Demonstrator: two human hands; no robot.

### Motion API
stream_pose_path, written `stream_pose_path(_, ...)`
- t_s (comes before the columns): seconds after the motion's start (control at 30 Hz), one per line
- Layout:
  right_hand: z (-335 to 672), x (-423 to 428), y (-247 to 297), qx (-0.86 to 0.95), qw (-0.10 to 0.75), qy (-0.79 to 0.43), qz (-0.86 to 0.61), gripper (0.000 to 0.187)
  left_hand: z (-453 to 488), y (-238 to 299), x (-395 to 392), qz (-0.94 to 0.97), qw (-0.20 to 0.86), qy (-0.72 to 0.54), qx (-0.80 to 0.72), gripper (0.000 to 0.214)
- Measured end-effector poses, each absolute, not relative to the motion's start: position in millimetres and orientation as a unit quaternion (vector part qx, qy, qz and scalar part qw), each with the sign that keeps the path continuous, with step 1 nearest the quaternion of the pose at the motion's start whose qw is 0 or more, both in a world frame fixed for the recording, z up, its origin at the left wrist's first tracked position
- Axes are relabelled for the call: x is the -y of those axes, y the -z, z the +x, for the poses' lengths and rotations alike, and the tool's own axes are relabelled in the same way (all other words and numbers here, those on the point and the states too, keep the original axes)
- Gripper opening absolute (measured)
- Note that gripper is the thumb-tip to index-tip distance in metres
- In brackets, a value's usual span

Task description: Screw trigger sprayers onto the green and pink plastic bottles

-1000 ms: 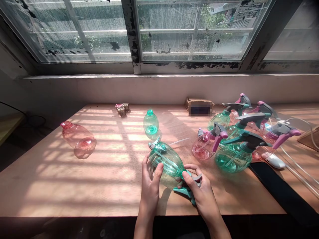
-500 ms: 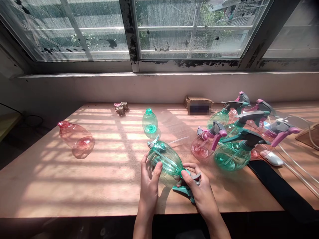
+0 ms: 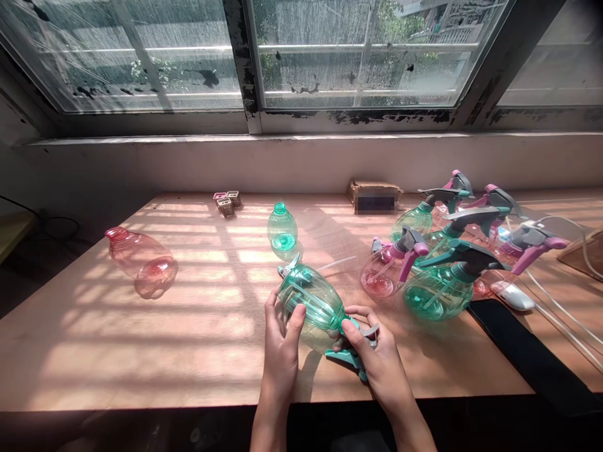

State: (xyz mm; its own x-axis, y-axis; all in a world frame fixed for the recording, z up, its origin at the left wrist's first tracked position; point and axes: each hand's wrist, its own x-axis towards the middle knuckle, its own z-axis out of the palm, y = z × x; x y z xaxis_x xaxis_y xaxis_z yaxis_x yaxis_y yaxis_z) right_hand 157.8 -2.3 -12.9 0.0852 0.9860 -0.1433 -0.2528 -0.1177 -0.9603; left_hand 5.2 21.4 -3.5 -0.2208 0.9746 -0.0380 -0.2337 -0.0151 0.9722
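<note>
A clear green spray bottle (image 3: 311, 296) lies tilted between both hands, its neck toward the lower right and a thin tube inside it. My left hand (image 3: 283, 326) is closed around the bottle's base end, thumb on the near side. At the neck, my right hand (image 3: 367, 342) grips the teal and grey spray head (image 3: 346, 358), which its fingers partly hide. Just behind the held bottle lies another spray head (image 3: 288, 267), mostly covered by it; a pale tube (image 3: 336, 262) sticks out to the right.
An open green bottle (image 3: 282, 229) stands farther back. A pink bottle (image 3: 144, 260) without a head lies at left. Several spray bottles (image 3: 438, 295) with heads crowd the right, near a black phone-like slab (image 3: 522, 345), a white mouse (image 3: 513, 295) and cables. Small cubes (image 3: 226, 204) and a box (image 3: 375, 196) sit along the back.
The view has shifted very slightly. Both hands keep the same hold on the green spray bottle, and nothing else has visibly moved.
</note>
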Motion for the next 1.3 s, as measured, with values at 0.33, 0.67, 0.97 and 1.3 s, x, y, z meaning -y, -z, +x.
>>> stream_pose_path(0.33, 157, 2, 12, 0.369, 0.554, -0.559, -0.494, 0.05, 5, 5, -21, 0.374, 0.502, -0.607, -0.49, 0.062)
stream_pose_path(0.67, 159, 1, 13, 0.369, 0.55, -0.568, -0.489, 0.049, 6, 4, -20, 0.362, 0.502, -0.6, -0.507, 0.065)
stream_pose_path(0.97, 157, 2, 11, 0.362, 0.555, -0.566, -0.491, 0.049, 8, -3, -16, 0.354, 0.509, -0.596, -0.51, 0.066)
stream_pose_path(1.3, 157, 2, 10, 0.36, 0.554, -0.565, -0.493, 0.049, 8, -5, -18, 0.353, 0.503, -0.597, -0.515, 0.064)
